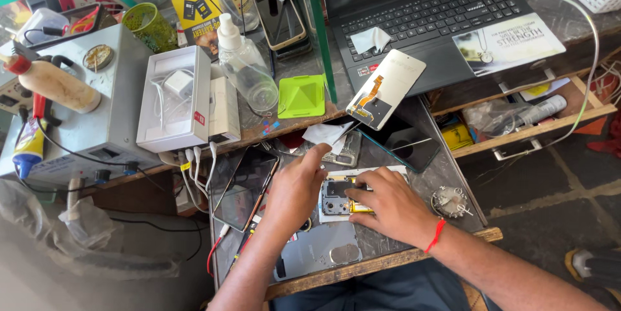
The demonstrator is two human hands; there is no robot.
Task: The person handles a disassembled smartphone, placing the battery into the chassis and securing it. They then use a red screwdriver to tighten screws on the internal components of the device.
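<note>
Head view: opened phone (341,196) lies face down at the front middle of the worktop (414,236), back off, grey inner frame and a yellow strip exposed. The grey back cover (320,253) lies just in front of it, by the worktop edge. So the opening-up looks done; internals are still in place as far as I can see, nothing visibly lifted out. Judgement only.

Left hand (294,191) rests on the phone's left edge, fingers together and stretched toward the white paper scrap (326,135); it presses rather than pinches. Right hand (388,204), red thread at the wrist, lies over the phone's right half, fingertips curled in at the camera area. Can't tell whether that grip pinches a tool or part: the fingers hide it.

Around it:
- dark phone (246,188), screen up, just left of the left hand
- loose display panel (386,89) with orange flex, leaning on the laptop (427,20)
- small dish of screws (449,202), right of the right hand

Packages and labels:
- open white rectangular box (174,99) holding charger and cable, behind left, small red tag on its front
- yellow carded pack (197,16) at the back
- pale printed card (508,42) on the laptop's palm rest
- lime-green square stand (302,96) by the clear spray bottle (242,65)
- glue bottle (27,149), yellow label and blue cap, far left
- yellow packet (457,136) in the open drawer, right
</note>
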